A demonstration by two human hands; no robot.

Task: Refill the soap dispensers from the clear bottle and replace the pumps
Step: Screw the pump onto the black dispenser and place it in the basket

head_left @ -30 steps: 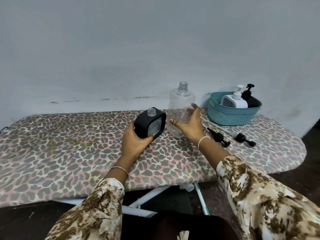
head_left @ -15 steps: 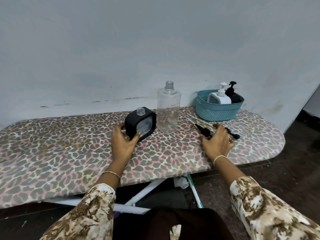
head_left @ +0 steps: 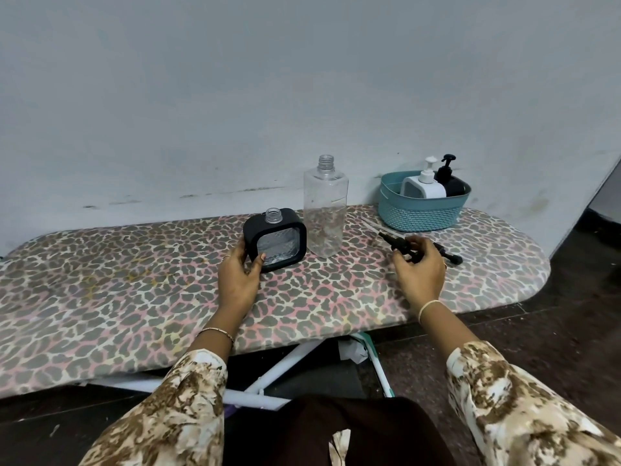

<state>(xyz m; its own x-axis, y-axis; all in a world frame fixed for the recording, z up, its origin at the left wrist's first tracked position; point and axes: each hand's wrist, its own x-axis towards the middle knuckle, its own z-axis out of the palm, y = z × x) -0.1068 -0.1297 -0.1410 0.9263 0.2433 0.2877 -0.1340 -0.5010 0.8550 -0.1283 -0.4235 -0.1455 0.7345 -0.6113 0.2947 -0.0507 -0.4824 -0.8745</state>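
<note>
Working at a leopard-print ironing board (head_left: 134, 297) set against a pale wall, with a teal basket (head_left: 420, 218) at its far right holding a white dispenser (head_left: 424, 189) and a dark dispenser (head_left: 453, 186), both wearing pumps. Keeping the clear bottle (head_left: 325, 210) upright and uncapped near the middle of the board, just to the right of the square black dispenser (head_left: 275, 238). Bracing that dispenser with the left hand (head_left: 238, 280), the grip wrapping its left edge with the thumb on the clear front panel and the open threaded neck pointing up. Curling the right hand (head_left: 420, 274) over a black pump (head_left: 396, 243) lying on the cover to the right of the bottle, the grip narrow and wrapping its collar. Leaving a second pump (head_left: 449, 256) lying just beyond the knuckles. Judging the step as fetching the pump for refitting: lifting it by the collar rather than the thin dip tube, keeping that tube straight, feeding it down through the neck first, seating the collar squarely before turning, holding the dispenser firm on the soft cover, and avoiding knocking the tall bottle alongside.
</note>
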